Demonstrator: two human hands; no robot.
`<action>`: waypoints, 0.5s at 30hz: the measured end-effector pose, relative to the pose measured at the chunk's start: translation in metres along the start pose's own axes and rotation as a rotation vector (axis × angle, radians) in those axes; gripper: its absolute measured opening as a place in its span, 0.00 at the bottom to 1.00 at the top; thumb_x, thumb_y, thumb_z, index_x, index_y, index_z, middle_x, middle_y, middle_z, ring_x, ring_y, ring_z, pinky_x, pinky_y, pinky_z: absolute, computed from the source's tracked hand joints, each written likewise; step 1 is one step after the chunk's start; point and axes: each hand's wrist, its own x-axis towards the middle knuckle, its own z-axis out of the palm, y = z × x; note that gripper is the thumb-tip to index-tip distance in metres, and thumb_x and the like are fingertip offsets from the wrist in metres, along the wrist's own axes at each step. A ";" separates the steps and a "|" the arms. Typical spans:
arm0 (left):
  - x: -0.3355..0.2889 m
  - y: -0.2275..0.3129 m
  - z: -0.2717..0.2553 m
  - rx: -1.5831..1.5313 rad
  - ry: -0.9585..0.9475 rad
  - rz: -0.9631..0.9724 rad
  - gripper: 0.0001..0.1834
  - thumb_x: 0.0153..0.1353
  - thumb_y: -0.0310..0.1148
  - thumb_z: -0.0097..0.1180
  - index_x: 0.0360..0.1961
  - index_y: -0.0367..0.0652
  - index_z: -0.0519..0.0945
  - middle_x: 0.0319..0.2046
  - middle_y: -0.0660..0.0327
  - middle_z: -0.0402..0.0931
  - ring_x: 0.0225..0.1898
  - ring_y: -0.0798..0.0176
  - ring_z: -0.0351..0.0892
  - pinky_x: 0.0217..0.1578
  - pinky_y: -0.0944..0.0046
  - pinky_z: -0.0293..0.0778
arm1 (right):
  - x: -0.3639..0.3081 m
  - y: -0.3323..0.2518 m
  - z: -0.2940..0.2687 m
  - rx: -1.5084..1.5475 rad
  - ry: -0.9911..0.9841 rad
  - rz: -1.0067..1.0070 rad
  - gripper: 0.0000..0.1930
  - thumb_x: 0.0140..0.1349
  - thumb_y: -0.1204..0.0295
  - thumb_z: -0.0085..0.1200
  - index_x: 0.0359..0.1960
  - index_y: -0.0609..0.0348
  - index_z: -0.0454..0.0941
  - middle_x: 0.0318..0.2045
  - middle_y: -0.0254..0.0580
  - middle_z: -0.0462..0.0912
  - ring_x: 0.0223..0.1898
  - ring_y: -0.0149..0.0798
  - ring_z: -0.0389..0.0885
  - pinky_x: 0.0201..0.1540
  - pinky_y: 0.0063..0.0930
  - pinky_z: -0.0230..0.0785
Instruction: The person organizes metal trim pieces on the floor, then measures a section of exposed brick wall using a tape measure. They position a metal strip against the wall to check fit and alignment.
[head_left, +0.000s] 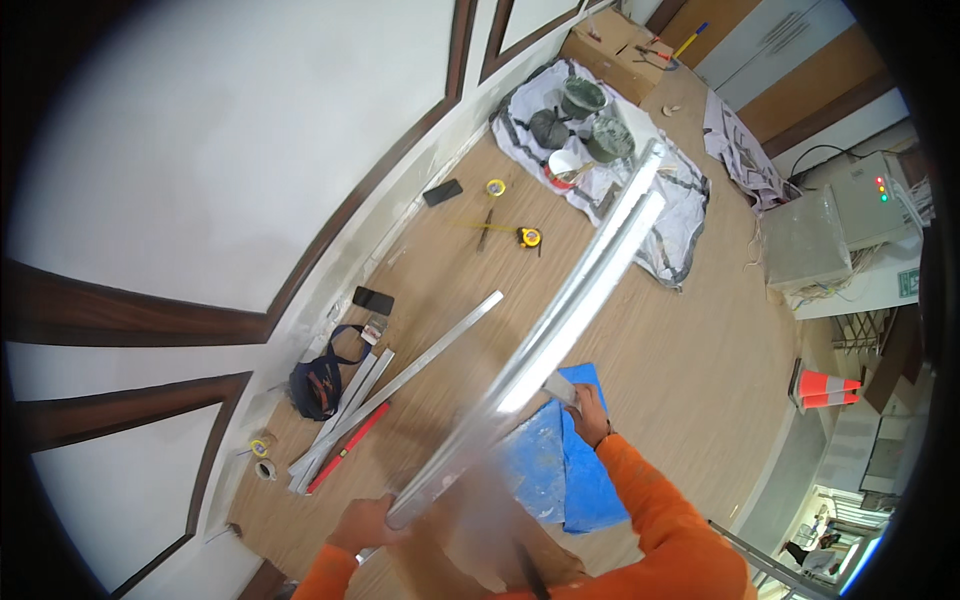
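A long, shiny metal profile [570, 315] slants across the middle, from low left up to far right. My left hand [362, 524] is closed around its near end. My right hand [590, 414] is closed on a short flat grey piece [561, 388] beside the profile's right side; its exact kind is unclear. Under that hand a blue sheet [585, 480] lies on the floor. A hazy smear over the lower middle hides part of the profile and the sheet.
Left on the floor lie metal strips [420, 358], a red level [348, 448], a dark bag [317, 388] and a phone [373, 300]. Farther off are a tape measure [529, 238] and buckets [610, 138] on a white sheet [520, 100]. An orange traffic cone [828, 388] stands right.
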 end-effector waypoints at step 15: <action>-0.010 0.092 -0.017 -0.015 0.135 -0.111 0.30 0.44 0.56 0.63 0.39 0.40 0.81 0.31 0.44 0.81 0.35 0.40 0.81 0.39 0.45 0.75 | -0.165 0.054 -0.138 0.154 0.774 0.411 0.29 0.68 0.69 0.54 0.63 0.72 0.55 0.52 0.60 0.72 0.52 0.49 0.76 0.53 0.40 0.73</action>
